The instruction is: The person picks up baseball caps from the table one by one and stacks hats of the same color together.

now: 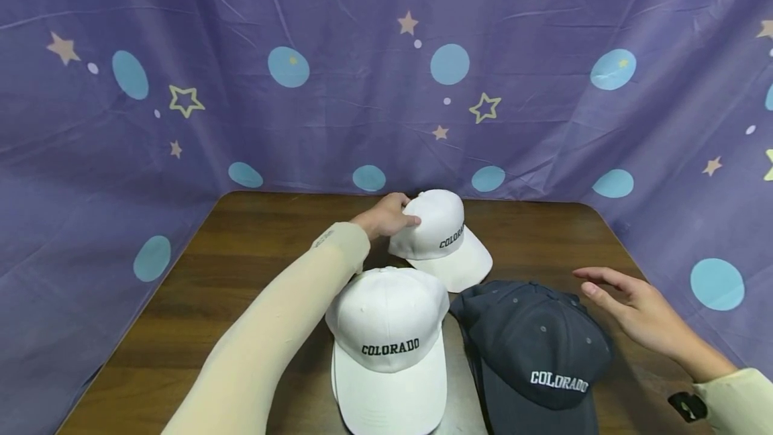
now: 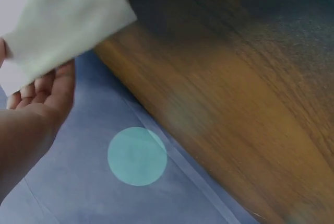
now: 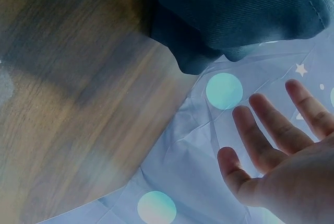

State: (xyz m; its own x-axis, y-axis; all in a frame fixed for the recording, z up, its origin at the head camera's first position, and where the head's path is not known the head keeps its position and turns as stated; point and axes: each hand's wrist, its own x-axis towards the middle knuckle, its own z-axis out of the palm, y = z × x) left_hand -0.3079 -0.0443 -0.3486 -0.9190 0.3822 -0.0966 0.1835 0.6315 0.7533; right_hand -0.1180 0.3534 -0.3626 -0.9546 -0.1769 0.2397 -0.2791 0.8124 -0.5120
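At the back of the table my left hand [image 1: 389,215] grips a white cap [image 1: 436,220] by its left side, thumb on the crown. In the left wrist view the fingers of the left hand [image 2: 49,96] curl behind the cap's white cloth [image 2: 57,28]. The cap's brim points toward the front right, and its lettering is partly seen. My right hand [image 1: 634,307] hovers to the right of a dark cap [image 1: 537,341], fingers loosely extended and holding nothing. The right wrist view shows this hand [image 3: 282,151] apart from the dark cloth [image 3: 240,15].
Nearer me, another white cap [image 1: 389,327] marked COLORADO lies left of the dark one, with a second brim edge showing under it. All rest on a brown wooden table [image 1: 241,247]. A purple patterned curtain [image 1: 362,126] hangs around the table's back and sides.
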